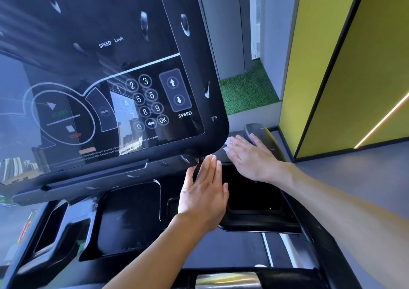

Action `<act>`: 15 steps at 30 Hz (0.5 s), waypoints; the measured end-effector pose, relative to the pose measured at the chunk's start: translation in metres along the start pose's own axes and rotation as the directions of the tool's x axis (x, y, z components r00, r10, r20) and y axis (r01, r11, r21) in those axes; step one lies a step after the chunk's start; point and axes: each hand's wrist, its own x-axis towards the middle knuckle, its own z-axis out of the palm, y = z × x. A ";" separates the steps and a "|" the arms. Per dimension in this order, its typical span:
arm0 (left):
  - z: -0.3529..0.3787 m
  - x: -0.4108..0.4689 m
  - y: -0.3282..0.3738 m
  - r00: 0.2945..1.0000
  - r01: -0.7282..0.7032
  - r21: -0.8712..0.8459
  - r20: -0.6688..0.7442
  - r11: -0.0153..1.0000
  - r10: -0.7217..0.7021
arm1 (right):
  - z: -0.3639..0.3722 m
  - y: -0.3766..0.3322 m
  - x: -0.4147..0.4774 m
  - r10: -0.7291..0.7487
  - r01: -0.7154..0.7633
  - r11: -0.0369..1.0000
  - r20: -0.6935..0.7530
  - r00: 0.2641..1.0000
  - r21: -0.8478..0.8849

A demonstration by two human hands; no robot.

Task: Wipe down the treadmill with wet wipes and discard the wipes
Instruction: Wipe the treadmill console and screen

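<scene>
Under the right corner of the treadmill console (pixel 132 45), the right hand (pixel 247 156) lay flat with its fingers straight and slightly spread, pressing a wet wipe (pixel 227 146) onto the black surface there. Only a pale edge of the wipe showed past the fingertips. Just beyond that hand, on the far side, rose a dark handlebar grip (pixel 254 130) — whether the hand touched it could not be told.

The left hand (pixel 204 191) was nearer and held nothing, its fingers straight and pressed together. The tips reached the console's lower edge, though contact was not clear. Beneath the two hands sat a deep black storage pocket (pixel 250 200).

The glossy console face carried a number keypad (pixel 143 100), speed arrows and start and stop marks, and pale smears dotted its frame. Far to the right, a patch of green artificial turf (pixel 245 89) lay beside a yellow wall panel (pixel 354 67).
</scene>
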 end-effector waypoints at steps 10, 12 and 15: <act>-0.001 0.001 0.000 0.999 -0.008 -0.033 -0.035 0.999 0.007 | 0.010 -0.008 -0.007 -0.162 0.163 0.987 -0.064 0.985 0.010; -0.001 0.000 0.000 0.999 -0.013 -0.037 -0.053 0.999 0.011 | 0.006 0.000 0.001 -0.089 0.091 0.995 -0.040 0.995 0.050; 0.002 -0.001 0.000 0.998 -0.014 -0.026 -0.065 1.000 0.012 | 0.004 0.003 0.006 0.030 -0.029 1.000 -0.049 0.998 0.011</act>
